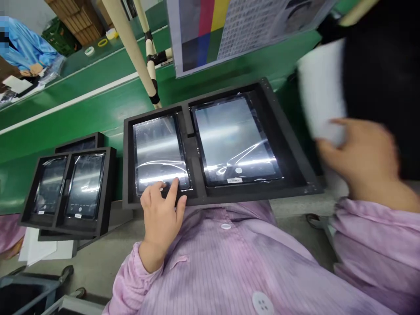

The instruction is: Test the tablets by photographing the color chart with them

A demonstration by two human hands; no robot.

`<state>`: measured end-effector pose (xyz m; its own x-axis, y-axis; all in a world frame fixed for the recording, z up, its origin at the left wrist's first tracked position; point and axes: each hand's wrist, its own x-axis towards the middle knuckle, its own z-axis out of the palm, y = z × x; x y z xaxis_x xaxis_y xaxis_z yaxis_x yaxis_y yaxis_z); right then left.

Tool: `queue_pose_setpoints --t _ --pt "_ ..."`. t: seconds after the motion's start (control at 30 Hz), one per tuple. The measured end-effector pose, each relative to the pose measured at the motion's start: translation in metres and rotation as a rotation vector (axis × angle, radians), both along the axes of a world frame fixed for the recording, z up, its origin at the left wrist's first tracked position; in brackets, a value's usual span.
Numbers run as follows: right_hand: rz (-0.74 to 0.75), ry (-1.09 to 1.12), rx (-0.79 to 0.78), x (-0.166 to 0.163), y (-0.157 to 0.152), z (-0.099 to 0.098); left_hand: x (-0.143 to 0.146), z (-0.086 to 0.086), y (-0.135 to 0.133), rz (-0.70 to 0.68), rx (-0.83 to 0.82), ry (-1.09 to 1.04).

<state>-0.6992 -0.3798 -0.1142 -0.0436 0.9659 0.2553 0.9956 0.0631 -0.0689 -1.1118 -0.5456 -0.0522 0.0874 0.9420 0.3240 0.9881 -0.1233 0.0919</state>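
Note:
A black foam tray (pixel 200 195) lies in front of me with two tablets in its compartments. My left hand (pixel 160 218) is over the lower edge of the left tablet (pixel 159 146). Its index finger is stretched out onto the lit screen, the other fingers loosely bent, and nothing is in it. The right tablet (pixel 234 135) also has a lit screen, with a small white label at its bottom edge. Off the tray's right end, my right hand (pixel 364 153) is blurred, its thumb and fingers closed on a white sheet-like thing (pixel 323 87), whose kind is unclear.
Stacked black foam trays (pixel 110 188) with more tablets stand at the left. A printed colour chart (pixel 223 35) hangs behind the tray, near a cream pipe frame (pixel 131 43). A dark panel (pixel 387 78) is at the right. A co-worker in blue (pixel 29 43) sits across the green bench (pixel 65 118).

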Motion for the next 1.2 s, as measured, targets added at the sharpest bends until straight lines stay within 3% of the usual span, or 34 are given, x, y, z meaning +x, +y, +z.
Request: queue_pose_setpoints --t 0.07,0.13,0.2,0.27,0.33,0.43,0.53,0.67,0.77,0.87,1.03,1.2 --pt "-0.178 0.056 -0.109 -0.012 -0.004 0.007 -0.007 0.003 -0.002 0.055 -0.014 0.02" --pt "-0.215 0.217 -0.093 -0.028 -0.013 0.021 -0.019 0.007 -0.005 0.16 0.019 0.027" --pt "-0.12 0.494 -0.095 -0.046 -0.024 0.038 -0.032 0.01 -0.006 0.282 0.021 0.025" --pt "0.088 0.688 -0.229 -0.062 -0.035 0.053 -0.042 0.012 -0.003 0.345 -0.032 -0.006" --pt "0.194 0.686 -0.345 -0.076 -0.043 0.064 -0.048 0.012 0.002 0.361 -0.101 -0.058" --pt "0.128 0.626 -0.418 -0.09 -0.05 0.07 -0.049 0.01 0.008 0.376 -0.152 -0.19" --pt "0.08 0.612 -0.435 -0.096 -0.052 0.071 -0.047 0.01 0.005 0.467 -0.161 -0.466" --pt "0.079 0.682 -0.402 -0.095 -0.05 0.072 -0.043 0.019 -0.004 0.609 -0.048 -1.083" --pt "0.063 0.712 -0.331 -0.093 -0.048 0.073 -0.045 0.033 0.004 0.591 0.106 -1.449" --pt "0.067 0.697 -0.26 -0.095 -0.048 0.076 -0.047 0.044 0.026 0.51 0.076 -1.634" --pt "0.124 0.597 -0.125 -0.105 -0.049 0.083 -0.048 0.049 0.061 0.379 -0.135 -1.666" --pt "0.1 0.417 -0.157 -0.107 -0.047 0.079 -0.054 0.05 0.057 0.371 -0.054 -1.609"
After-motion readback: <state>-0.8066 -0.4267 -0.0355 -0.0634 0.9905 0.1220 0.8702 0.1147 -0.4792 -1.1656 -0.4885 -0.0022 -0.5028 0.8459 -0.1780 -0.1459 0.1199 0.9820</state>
